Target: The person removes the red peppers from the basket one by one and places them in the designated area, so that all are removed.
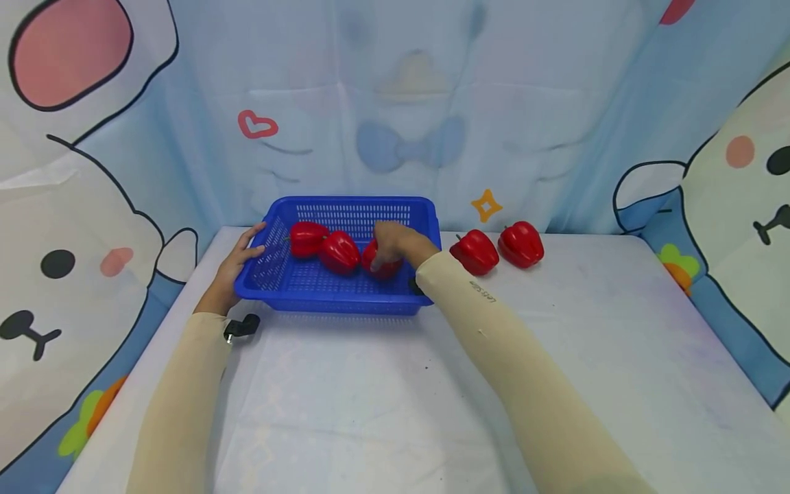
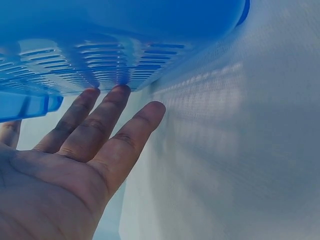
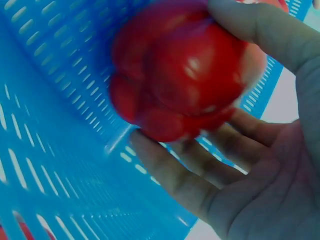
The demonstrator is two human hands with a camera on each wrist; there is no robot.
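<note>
Observed right hand (image 1: 393, 240) clamped around red pepper (image 3: 185, 65) inside blue basket (image 1: 339, 302), near two other peppers (image 1: 339, 253). Found left hand (image 1: 236, 265) at basket's left end with straight, parted fingers (image 2: 130, 137) (touching its slotted side). Counted two more peppers (image 1: 521, 245) on white table (image 1: 339, 391), right of basket.

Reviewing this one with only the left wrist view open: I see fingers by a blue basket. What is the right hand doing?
Observer: The right hand grips a red pepper in the basket.
Operator: Is anything else in there?
Observer: Yes, two more: one pepper just left of it and another pepper farther left.
Operator: And outside the basket?
Observer: Two loose peppers lie to its right on the table.
</note>
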